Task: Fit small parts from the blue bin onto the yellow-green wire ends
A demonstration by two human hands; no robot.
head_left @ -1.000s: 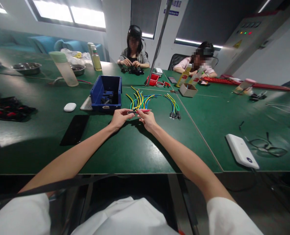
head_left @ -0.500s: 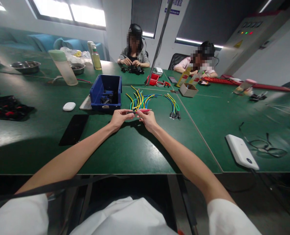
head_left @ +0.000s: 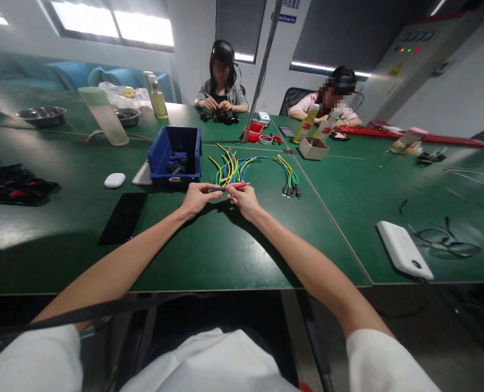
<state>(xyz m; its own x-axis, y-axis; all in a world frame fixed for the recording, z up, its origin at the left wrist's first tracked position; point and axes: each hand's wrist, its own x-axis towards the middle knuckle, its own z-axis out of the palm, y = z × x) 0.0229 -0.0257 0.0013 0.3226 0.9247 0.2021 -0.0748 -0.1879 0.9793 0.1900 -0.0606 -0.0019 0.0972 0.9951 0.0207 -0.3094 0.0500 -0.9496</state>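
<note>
The person's left hand and right hand nearly meet above the dark green surface, each with thumb and fingers pinched on a slim, stick-like red-and-black piece. It lies level between them, just in front of a fanned bunch of yellow, blue and green wires, its dark end at the left hand and red end at the right. Fingers cover its middle, so whether it is one part or two joined cannot be told. The hands also mask the near ends of some wires. A smaller bundle of yellow, green and blue wires with dark ends lies to the right; its tips are too small to make out. In the open-topped blue plastic bin, dark pieces overlap, their shapes unclear. The bin partly hides a flat pale object beside it.
</note>
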